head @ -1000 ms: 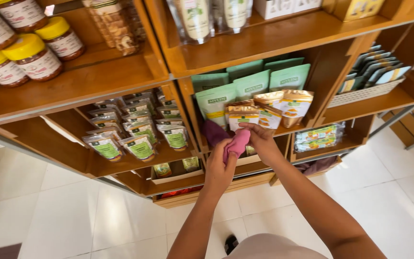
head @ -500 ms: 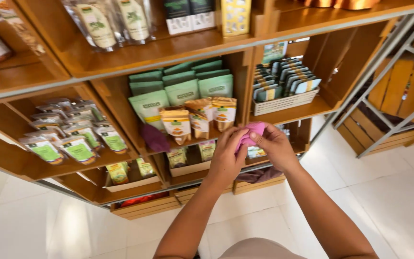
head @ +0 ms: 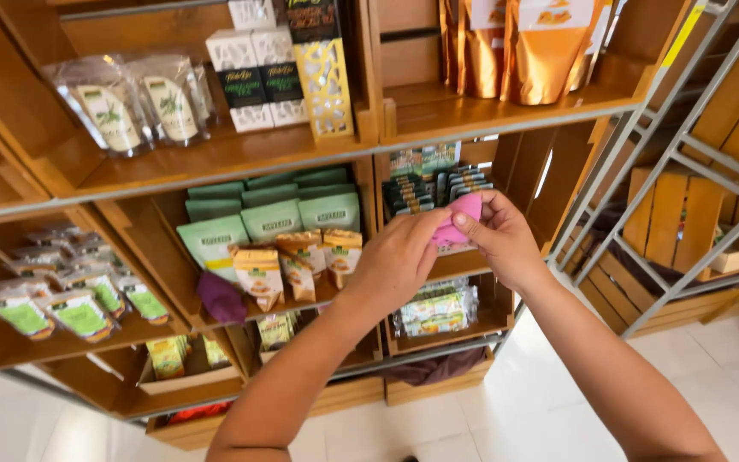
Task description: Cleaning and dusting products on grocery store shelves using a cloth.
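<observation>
Single head view, angled downward — near the wooden shelves; tiled floor below

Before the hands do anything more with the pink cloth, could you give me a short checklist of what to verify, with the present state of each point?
1. Both hands on the cloth: ok. The left hand and right hand pinch the pink cloth together.
2. Cloth apart from the shelves: ok. It is held in the air in front of the dark packets.
3. Cloth folded neatly: cannot tell; the fingers cover most of it.
4. Small pouches on the middle shelf upright: ok.
5. Purple cloth lying beside those pouches on the shelf: ok, untouched.
6. Shelf ledge behind the hands free: cannot tell; the hands hide it.
</observation>
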